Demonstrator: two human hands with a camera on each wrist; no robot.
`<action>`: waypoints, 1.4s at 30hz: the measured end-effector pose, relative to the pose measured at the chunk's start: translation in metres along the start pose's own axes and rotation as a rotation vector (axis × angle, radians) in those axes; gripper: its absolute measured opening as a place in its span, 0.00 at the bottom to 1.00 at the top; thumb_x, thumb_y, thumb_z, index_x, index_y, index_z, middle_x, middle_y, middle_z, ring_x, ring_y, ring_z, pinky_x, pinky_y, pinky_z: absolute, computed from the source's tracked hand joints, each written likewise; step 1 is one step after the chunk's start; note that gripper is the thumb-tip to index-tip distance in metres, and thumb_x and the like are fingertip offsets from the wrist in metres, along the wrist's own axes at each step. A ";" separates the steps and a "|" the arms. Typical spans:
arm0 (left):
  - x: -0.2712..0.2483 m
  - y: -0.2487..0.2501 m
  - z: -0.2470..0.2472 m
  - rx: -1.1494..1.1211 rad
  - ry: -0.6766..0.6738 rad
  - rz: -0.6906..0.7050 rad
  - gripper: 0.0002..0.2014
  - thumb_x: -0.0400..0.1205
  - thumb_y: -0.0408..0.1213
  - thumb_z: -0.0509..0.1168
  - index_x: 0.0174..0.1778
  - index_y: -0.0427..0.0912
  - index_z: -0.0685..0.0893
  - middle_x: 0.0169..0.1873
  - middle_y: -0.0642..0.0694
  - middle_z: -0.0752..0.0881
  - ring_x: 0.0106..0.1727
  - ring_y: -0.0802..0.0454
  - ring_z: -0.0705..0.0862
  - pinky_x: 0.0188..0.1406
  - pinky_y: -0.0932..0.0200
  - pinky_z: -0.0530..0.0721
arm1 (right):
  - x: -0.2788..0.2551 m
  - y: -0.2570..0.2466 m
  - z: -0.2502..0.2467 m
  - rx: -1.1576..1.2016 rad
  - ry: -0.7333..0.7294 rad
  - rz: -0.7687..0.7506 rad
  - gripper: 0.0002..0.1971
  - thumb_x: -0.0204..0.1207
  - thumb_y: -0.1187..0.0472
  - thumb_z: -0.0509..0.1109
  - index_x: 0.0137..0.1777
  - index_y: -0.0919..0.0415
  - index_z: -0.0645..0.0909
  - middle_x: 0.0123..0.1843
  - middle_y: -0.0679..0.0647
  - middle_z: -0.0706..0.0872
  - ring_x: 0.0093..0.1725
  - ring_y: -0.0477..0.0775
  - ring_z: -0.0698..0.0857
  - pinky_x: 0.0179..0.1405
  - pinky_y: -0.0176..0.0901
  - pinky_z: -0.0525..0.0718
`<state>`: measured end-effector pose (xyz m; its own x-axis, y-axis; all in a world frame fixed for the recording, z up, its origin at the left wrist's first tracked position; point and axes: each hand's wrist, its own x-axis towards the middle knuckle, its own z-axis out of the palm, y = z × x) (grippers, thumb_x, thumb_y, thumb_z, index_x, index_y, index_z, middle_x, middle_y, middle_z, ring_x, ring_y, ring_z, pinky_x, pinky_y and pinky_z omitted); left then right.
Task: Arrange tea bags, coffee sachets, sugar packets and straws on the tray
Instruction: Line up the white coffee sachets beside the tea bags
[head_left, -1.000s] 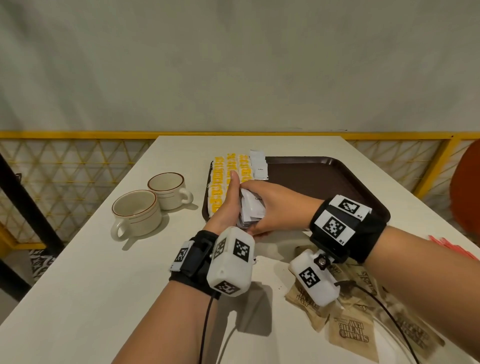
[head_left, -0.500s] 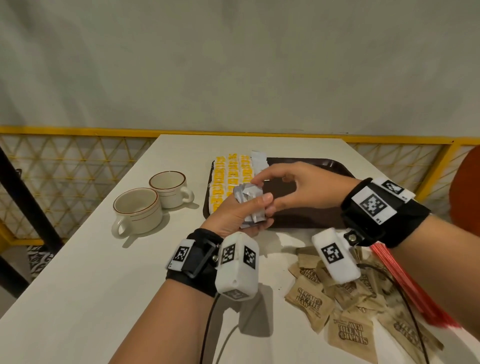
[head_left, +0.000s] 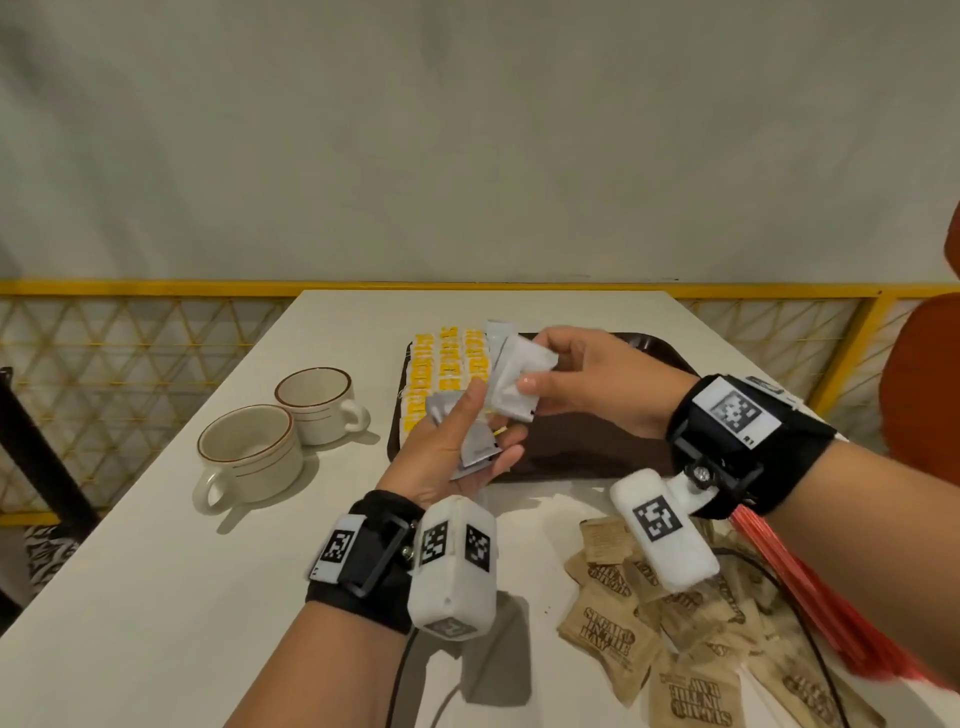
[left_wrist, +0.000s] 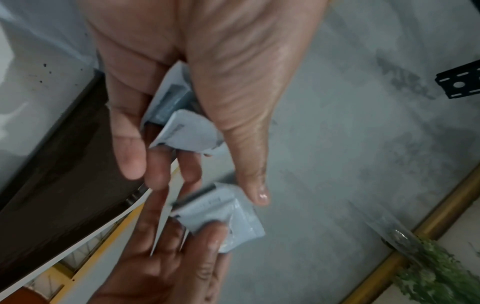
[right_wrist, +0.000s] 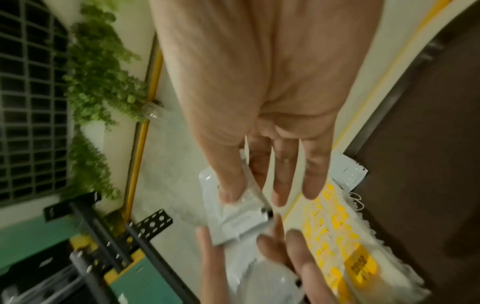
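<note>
My left hand (head_left: 467, 434) grips a small stack of white coffee sachets (head_left: 479, 448) above the near left corner of the brown tray (head_left: 670, 349). My right hand (head_left: 525, 375) pinches a single white sachet (head_left: 514, 387) between thumb and forefinger, just above and apart from the stack. The right wrist view shows this pinched sachet (right_wrist: 235, 216), and the left wrist view shows the stack (left_wrist: 182, 127) under my thumb. Rows of yellow tea bags (head_left: 448, 374) fill the tray's left side, with one white sachet (head_left: 500, 330) lying beside them at the far edge.
Brown sugar packets (head_left: 649, 629) lie scattered on the white table at the front right, with red straws (head_left: 831, 597) beside them under my right forearm. Two cream cups (head_left: 249, 457) (head_left: 322, 400) stand left of the tray. A yellow railing runs behind the table.
Both hands have risen from the tray's near edge. My right hand has drawn one sachet off the stack in my left hand and lifted it up and away.
</note>
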<state>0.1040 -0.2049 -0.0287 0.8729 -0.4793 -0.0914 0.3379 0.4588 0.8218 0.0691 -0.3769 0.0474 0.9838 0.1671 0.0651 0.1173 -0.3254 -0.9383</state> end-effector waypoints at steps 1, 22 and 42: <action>0.002 0.001 -0.001 -0.032 0.022 0.010 0.27 0.68 0.50 0.74 0.59 0.39 0.81 0.33 0.43 0.86 0.36 0.47 0.89 0.34 0.56 0.89 | 0.004 0.000 -0.006 0.116 0.032 0.027 0.08 0.79 0.71 0.68 0.56 0.68 0.76 0.55 0.66 0.84 0.52 0.57 0.87 0.53 0.50 0.88; 0.060 0.063 -0.008 -0.071 0.042 -0.089 0.04 0.81 0.36 0.65 0.40 0.41 0.80 0.27 0.46 0.79 0.27 0.51 0.84 0.25 0.61 0.85 | 0.144 0.074 -0.027 -0.280 0.298 0.438 0.22 0.72 0.73 0.74 0.66 0.64 0.79 0.43 0.59 0.85 0.55 0.66 0.88 0.54 0.60 0.88; 0.063 0.067 -0.015 -0.109 0.012 -0.014 0.08 0.70 0.37 0.69 0.44 0.42 0.81 0.27 0.46 0.79 0.28 0.52 0.82 0.25 0.61 0.85 | 0.157 0.099 -0.040 -0.245 0.294 0.458 0.28 0.65 0.72 0.81 0.65 0.62 0.76 0.51 0.58 0.85 0.41 0.53 0.88 0.34 0.39 0.89</action>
<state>0.1870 -0.1936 0.0119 0.8717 -0.4777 -0.1096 0.3858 0.5309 0.7545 0.2401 -0.4200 -0.0212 0.9338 -0.2941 -0.2038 -0.3345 -0.5149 -0.7893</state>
